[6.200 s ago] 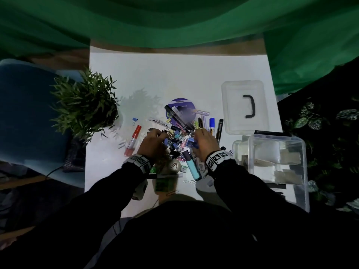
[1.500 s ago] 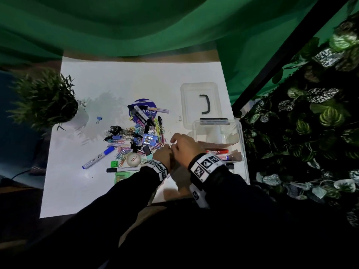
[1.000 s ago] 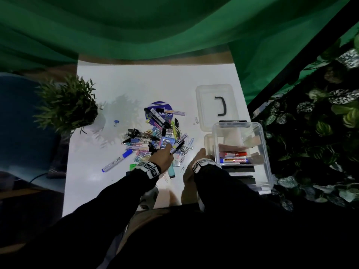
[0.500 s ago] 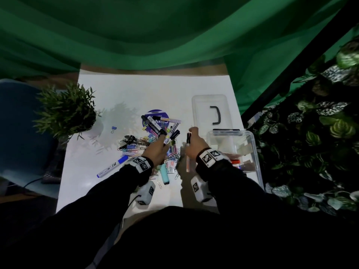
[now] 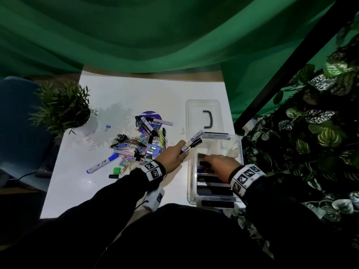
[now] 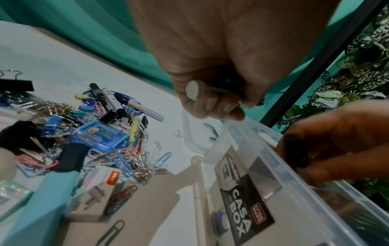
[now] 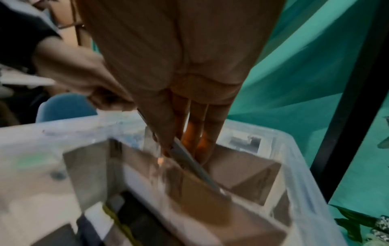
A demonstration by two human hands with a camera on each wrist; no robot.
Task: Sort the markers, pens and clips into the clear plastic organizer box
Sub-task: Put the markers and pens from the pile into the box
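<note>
My left hand (image 5: 174,154) grips a bundle of markers (image 5: 194,140), white and black, whose tips point over the near left corner of the clear organizer box (image 5: 191,171). In the left wrist view the fingers (image 6: 210,104) curl round the markers (image 6: 193,89). My right hand (image 5: 216,162) reaches down into a box compartment. In the right wrist view its fingers (image 7: 195,133) point downward with a slim pen (image 7: 195,168) pinched beside them against a cardboard divider. A pile of clips, pens and markers (image 5: 136,148) lies left of the box.
The box lid (image 5: 204,115) with its black handle lies behind the box. A blue-capped marker (image 5: 103,163) and a lone blue binder clip (image 5: 107,127) lie left of the pile. A potted plant (image 5: 64,107) stands at the table's left edge; leafy plants (image 5: 310,142) crowd the right.
My right hand has gone from above the table, holding a pen upright, down into the box. My left hand has carried its markers right, from over the pile to the box's edge.
</note>
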